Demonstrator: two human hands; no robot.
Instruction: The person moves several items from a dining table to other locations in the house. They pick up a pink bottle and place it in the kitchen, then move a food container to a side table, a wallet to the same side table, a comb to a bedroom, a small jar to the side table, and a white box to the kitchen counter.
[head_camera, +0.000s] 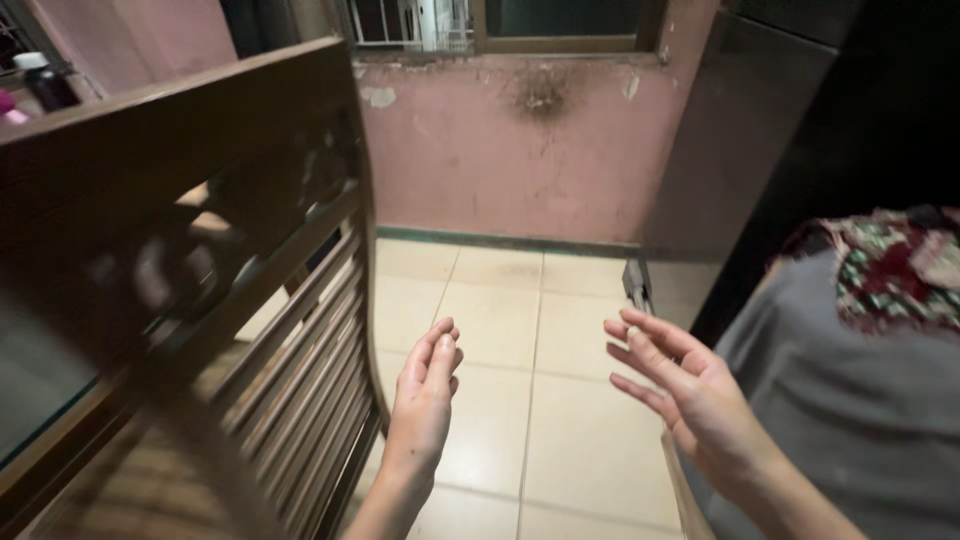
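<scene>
Both hands are empty and spread, fingers loosely apart. The left hand (425, 395) hangs palm-inward just right of the slatted wooden bench (290, 330); its end rail curves down beside the wrist, near but not touching. The right hand (680, 385) is open too, palm turned toward the left one, above the edge of a grey cloth-covered seat (850, 400) that lies to its right. A patterned red and green fabric (895, 265) sits beyond that hand. Between the hands lies pale tiled floor (530, 420). The bench frame is the nearest thing to grip: I judge a good hold would take the solid end rail rather than a thin slat, with fingers wrapped fully round
</scene>
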